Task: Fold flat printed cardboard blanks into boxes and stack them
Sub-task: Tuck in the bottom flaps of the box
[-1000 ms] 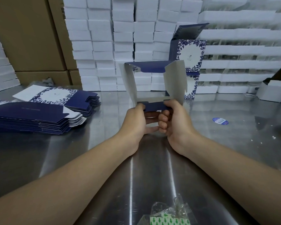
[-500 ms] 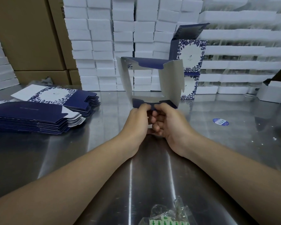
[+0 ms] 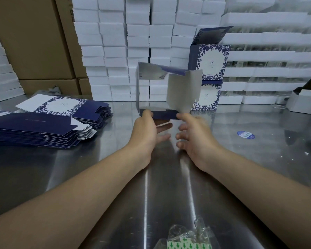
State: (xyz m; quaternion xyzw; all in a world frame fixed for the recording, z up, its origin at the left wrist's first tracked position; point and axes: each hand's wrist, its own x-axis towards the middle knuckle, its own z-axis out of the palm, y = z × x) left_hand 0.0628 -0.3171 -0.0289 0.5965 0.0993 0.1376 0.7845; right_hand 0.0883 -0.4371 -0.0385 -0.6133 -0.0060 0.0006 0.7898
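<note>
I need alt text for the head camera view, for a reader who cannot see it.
Two bare hands, left hand and right hand, hold a half-folded blue printed box open above a steel table. Flat blanks lie stacked at left; two finished boxes stand stacked behind, before white foam blocks.

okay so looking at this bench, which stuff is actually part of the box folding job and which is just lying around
Part of the job:
- half-folded box, at the fingertips of the left hand and right hand
- flat blanks stacked at left
- finished boxes stacked behind

Lying about:
- blue sticker
- crumpled plastic wrapper
- white foam blocks
- brown cartons
</note>
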